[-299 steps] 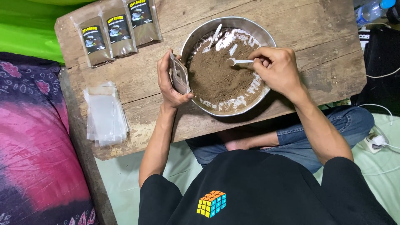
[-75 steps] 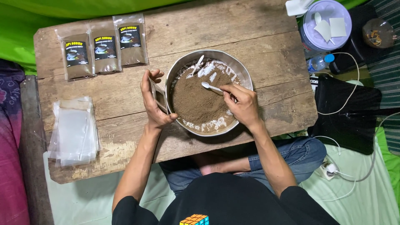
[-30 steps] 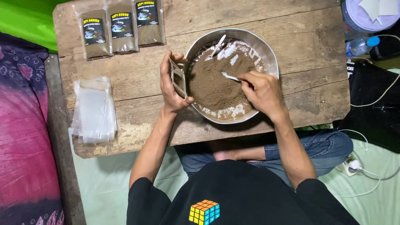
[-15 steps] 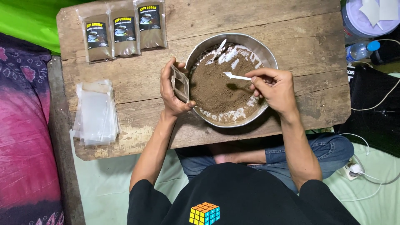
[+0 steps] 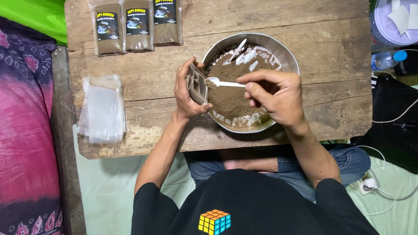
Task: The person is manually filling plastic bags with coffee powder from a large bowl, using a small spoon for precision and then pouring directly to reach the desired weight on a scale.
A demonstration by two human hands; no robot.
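A metal bowl (image 5: 285, 54) of brown powder (image 5: 233, 98) stands on the wooden table (image 5: 261, 17). My left hand (image 5: 186, 93) holds a small clear pouch (image 5: 197, 85) upright at the bowl's left rim. My right hand (image 5: 278, 98) grips a white plastic spoon (image 5: 222, 82) by its handle, the spoon's bowl right at the pouch's mouth. A second white spoon (image 5: 236, 50) lies in the powder at the far side.
Three filled brown pouches (image 5: 137, 26) lie in a row at the table's far left. A stack of empty clear pouches (image 5: 102, 109) sits at the left edge. A patterned pink cloth (image 5: 26, 130) is to the left; a plastic bottle (image 5: 385, 58) and cables (image 5: 392, 119) lie to the right.
My right hand has lifted the spoon from the powder and carried it left to the pouch's mouth. The left hand keeps holding the pouch at the bowl's rim.
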